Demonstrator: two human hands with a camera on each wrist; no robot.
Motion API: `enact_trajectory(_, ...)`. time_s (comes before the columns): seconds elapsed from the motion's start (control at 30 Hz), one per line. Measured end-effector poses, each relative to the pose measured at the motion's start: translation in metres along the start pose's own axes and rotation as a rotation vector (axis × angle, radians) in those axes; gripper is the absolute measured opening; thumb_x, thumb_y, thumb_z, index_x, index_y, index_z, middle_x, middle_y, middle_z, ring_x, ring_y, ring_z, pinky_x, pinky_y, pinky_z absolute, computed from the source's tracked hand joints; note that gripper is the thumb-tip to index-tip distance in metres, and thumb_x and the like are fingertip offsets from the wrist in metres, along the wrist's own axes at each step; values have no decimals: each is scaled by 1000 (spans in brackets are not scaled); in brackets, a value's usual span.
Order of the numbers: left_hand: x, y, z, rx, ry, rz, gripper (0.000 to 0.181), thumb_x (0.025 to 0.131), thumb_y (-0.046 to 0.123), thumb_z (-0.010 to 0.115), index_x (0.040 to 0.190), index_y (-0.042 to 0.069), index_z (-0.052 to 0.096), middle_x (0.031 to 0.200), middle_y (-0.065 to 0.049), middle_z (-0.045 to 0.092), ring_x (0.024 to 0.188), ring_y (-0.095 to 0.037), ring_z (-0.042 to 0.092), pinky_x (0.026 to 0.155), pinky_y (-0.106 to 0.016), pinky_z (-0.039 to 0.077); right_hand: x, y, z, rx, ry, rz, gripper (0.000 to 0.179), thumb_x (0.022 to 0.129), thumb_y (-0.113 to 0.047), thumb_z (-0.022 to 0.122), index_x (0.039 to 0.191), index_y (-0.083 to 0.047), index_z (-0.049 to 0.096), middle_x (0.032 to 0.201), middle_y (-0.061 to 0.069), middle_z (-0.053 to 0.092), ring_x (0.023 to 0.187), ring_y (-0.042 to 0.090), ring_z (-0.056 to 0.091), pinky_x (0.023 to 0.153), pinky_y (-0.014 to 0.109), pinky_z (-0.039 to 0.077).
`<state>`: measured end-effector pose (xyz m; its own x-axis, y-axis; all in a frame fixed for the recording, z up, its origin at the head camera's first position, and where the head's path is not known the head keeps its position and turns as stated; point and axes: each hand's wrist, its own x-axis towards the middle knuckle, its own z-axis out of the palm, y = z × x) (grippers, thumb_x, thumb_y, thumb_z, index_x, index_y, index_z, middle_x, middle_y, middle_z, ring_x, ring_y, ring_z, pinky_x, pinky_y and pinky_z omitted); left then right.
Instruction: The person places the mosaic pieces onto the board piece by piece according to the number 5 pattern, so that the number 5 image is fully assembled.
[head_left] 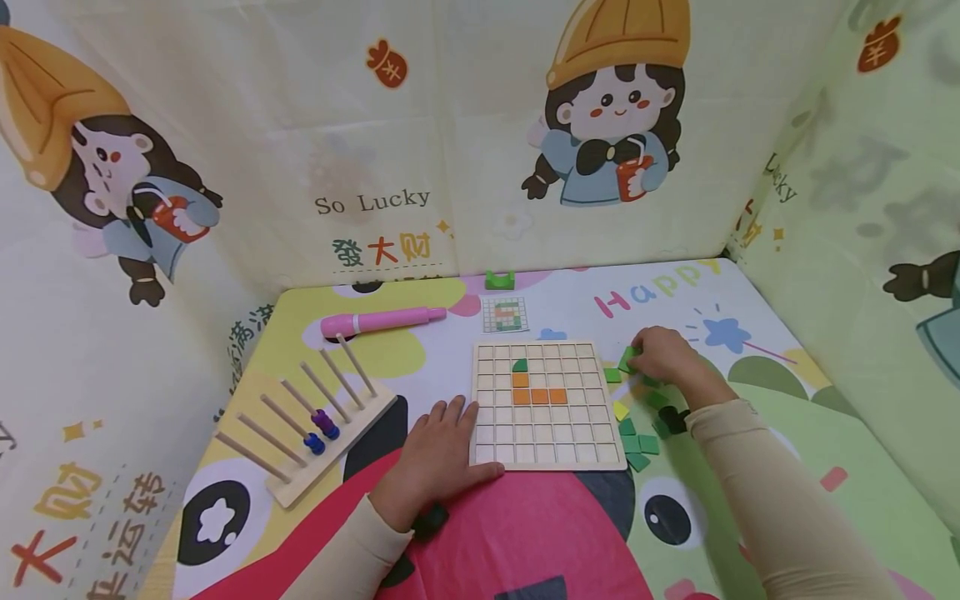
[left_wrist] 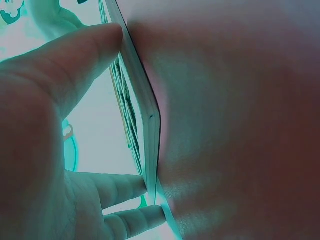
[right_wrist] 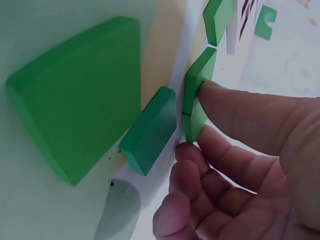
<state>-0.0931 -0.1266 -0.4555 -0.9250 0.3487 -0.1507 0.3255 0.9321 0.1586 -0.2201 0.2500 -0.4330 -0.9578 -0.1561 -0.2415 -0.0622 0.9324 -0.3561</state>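
Left hand [head_left: 438, 457]: fingers spread, touches near and left edges of gridded wooden board [head_left: 540, 433] | Right hand [head_left: 669, 363]: thumb and forefinger pinch green tile [head_left: 627, 359], right of board | On board: four orange square tiles [head_left: 540, 397]

The left hand [head_left: 442, 454] is lying palm down, its fingers pointing forward and its thumb [head_left: 486, 473] standing out sideways; the left forearm [head_left: 347, 554] is slanting inward behind it. The right hand [head_left: 667, 360] is pinching, its thumb and bent fingers [right_wrist: 185, 180] working together, while the right forearm [head_left: 768, 492] is angling forward and inward.
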Motion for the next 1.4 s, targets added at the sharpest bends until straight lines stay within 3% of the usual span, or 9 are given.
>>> enact_trajectory(0.4,0,1,0,-2,1,-4,106,77,71,75,158,11,42,157,-15,44,142,-37,43,111,-57,44,-4,0,6,27,100,26,30,98,-18,68,120,3,64,116,23,67,102,39,62,87,56,52)
enact_trajectory(0.7,-1,0,0,-5,-8,-14,107,77,71,75,158,11,41,158,-15,43,142,-37,42,112,-58,43,-1,-12,11,107,166,-95,22,103,-14,62,117,3,63,107,21,67,89,33,61,78,49,52)
enact_trajectory(0.83,0,0,1,-9,-6,-10,107,77,71,75,158,11,41,158,-15,43,142,-37,42,112,-58,43,4,-27,14,194,138,-164,20,103,-13,59,115,3,63,105,19,66,90,31,59,79,46,51)
enact_trajectory(1.07,0,0,2,-8,-2,-7,107,77,72,74,158,11,41,158,-14,43,142,-37,42,112,-58,43,15,-57,22,316,19,-222,16,104,-14,58,113,-2,64,104,12,65,90,26,57,78,38,49)
enact_trajectory(1.4,1,0,1,0,-3,-4,106,78,73,72,158,11,42,159,-14,43,142,-36,42,112,-56,43,31,-93,36,300,-52,-288,12,101,-12,61,109,-4,67,97,7,67,88,22,57,81,37,48)
